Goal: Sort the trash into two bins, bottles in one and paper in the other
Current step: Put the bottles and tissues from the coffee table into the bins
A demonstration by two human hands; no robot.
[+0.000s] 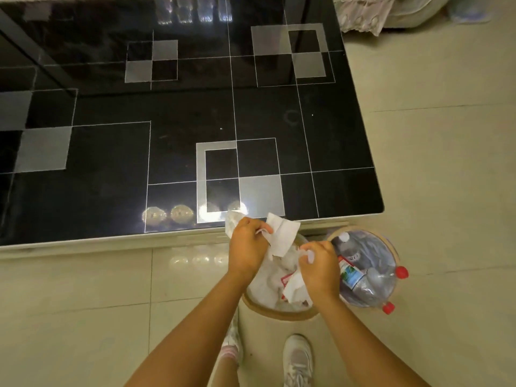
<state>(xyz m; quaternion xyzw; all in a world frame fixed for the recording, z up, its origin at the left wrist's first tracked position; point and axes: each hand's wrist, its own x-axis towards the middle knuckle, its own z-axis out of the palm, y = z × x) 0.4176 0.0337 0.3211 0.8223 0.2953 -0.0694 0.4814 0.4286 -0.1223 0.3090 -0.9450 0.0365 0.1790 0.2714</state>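
White paper [282, 236] clutched in both hands above the paper bin [276, 312]

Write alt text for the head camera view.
A person's left hand and right hand hold crumpled white paper over a paper-filled bin on the tiled floor. Beside it, a second bin holds plastic bottles; a glossy black table fills the background.

Warm, dim indoor light from overhead. Row of lamp glare spots on glossy black table [178, 152] near front edge, fainter on floor tiles [435, 174]. Wide-angle bending at edges; soft focus throughout.
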